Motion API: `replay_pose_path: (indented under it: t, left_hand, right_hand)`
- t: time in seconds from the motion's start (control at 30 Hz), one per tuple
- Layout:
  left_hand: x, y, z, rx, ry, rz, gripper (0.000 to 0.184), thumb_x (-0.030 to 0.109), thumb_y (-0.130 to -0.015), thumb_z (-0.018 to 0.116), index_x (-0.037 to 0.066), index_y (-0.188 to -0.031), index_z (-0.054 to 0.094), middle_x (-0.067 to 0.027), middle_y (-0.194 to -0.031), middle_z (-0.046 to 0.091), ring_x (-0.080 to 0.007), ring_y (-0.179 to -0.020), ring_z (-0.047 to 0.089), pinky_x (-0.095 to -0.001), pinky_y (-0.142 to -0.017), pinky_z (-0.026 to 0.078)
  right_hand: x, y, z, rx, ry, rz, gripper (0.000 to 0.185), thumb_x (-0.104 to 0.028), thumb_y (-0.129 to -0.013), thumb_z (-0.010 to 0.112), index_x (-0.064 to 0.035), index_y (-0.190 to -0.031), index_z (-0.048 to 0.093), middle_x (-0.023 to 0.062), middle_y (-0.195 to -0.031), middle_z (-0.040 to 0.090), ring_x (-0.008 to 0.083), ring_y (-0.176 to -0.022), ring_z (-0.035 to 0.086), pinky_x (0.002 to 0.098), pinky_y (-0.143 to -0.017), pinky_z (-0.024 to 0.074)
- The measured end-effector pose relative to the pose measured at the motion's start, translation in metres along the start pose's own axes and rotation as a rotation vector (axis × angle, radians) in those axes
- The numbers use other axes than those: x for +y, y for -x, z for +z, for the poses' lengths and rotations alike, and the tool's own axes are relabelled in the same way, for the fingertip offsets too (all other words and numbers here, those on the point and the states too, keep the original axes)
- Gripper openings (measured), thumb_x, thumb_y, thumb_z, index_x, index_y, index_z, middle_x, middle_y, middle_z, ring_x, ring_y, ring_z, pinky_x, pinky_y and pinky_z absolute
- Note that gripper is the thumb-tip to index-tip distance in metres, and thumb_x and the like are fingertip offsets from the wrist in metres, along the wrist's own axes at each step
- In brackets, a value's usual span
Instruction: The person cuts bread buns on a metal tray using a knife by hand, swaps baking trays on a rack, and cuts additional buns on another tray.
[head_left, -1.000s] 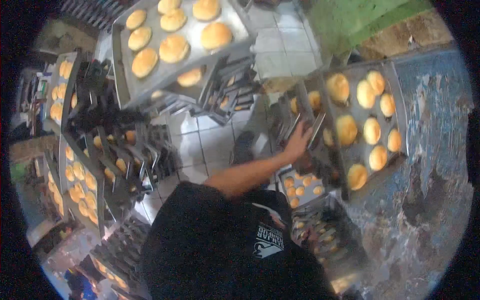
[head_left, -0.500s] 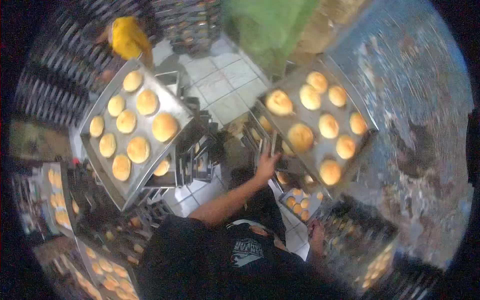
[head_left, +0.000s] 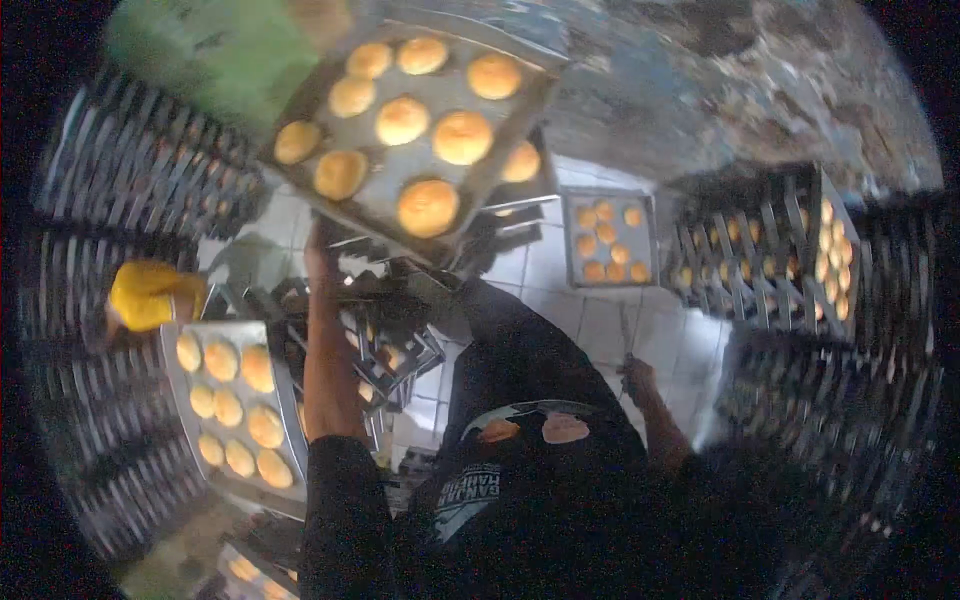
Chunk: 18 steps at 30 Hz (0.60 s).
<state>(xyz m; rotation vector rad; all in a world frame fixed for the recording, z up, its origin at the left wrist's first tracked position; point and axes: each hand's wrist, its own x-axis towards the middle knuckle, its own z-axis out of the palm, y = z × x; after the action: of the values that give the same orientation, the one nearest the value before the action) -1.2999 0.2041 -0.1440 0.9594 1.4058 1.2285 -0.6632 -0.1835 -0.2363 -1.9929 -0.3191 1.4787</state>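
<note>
Left hand (head_left: 320, 252): at the near edge of the bun tray (head_left: 388, 172); whether it grips, I cannot tell.
Bun tray: just beyond the left hand; best held level, lest buns (head_left: 463, 137) slide.
Right hand (head_left: 638, 379): well apart, its hold unclear.
Shirt lettering (head_left: 478, 489): apparently "BANJAR"; second line illegible.

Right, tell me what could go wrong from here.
Two risks. The left hand is close to the edge of the upper tray, so a knock there might tilt it and send its loose buns sliding. The lower tray sits near the person's leg, so a careless step could perhaps catch it.
</note>
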Motion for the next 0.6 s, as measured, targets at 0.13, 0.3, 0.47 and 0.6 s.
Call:
replay_pose_path:
  t: [0.13,0.3,0.47,0.6]
  left_hand:
    - [-0.025,0.025,0.017,0.354,0.267,-0.043,0.066,0.045,-0.104,0.046,0.001,-0.152,0.036,-0.0153,-0.144,0.051,-0.0323,-0.129,0.051,-0.0468,-0.097,0.050]
    - [-0.078,0.143,0.094,0.575,0.024,0.112,0.068,0.049,-0.104,0.046,0.002,-0.151,0.032,-0.0161,-0.147,0.043,-0.0345,-0.127,0.051,-0.0478,-0.098,0.049]
    - [-0.229,0.259,0.206,0.132,-0.095,-0.240,0.057,0.048,-0.104,0.050,0.006,-0.142,0.046,-0.0110,-0.132,0.058,-0.0263,-0.119,0.057,-0.0451,-0.093,0.046]
    - [-0.227,0.277,0.351,-0.070,-0.254,-0.372,0.057,0.048,-0.104,0.050,0.007,-0.143,0.044,-0.0100,-0.131,0.059,-0.0255,-0.119,0.056,-0.0442,-0.095,0.045]
  right_hand:
    - [-0.005,0.013,-0.022,-0.022,-0.224,0.019,0.035,-0.035,-0.098,0.063,-0.0057,-0.118,0.063,0.0064,-0.089,0.069,0.0106,-0.055,0.052,0.0272,-0.046,0.0438]
    - [-0.014,0.000,-0.067,0.045,0.048,-0.110,0.043,-0.036,-0.098,0.062,-0.0026,-0.126,0.059,0.0053,-0.086,0.065,0.0085,-0.052,0.048,0.0249,-0.045,0.0410]
    - [-0.041,-0.011,-0.112,0.054,-0.068,0.043,0.044,-0.035,-0.099,0.062,-0.0003,-0.126,0.059,0.0073,-0.090,0.067,0.0085,-0.052,0.048,0.0255,-0.044,0.0408]
    - [-0.001,-0.096,-0.166,-0.152,0.233,-0.299,0.033,-0.033,-0.098,0.063,-0.0016,-0.108,0.063,0.0064,-0.079,0.064,0.0102,-0.053,0.052,0.0275,-0.045,0.0410]
